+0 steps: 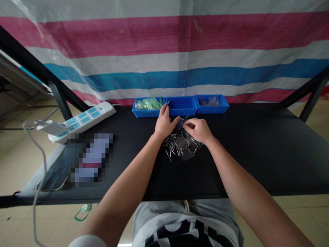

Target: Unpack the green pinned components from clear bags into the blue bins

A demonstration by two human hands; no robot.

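Note:
A loose heap of thin metal-legged pins [177, 145] lies on the black table [244, 161], partly over a clear plastic bag [187, 149]. My left hand [163, 122] is above the heap's far side, next to the blue bins, with a thin pin [168, 102] sticking up from its fingertips. My right hand [199, 130] hovers over the heap's far right, its fingers pinched together at the heap. Whatever those fingers touch is hidden by the hand.
Several joined blue bins stand at the table's far edge. The left bin [146, 111] holds green-tinted bags, the right bin [219, 109] holds clear bags. A power strip [82, 121] with a cable and a pixelated patch [89, 159] lie at the left. A striped tarp hangs behind.

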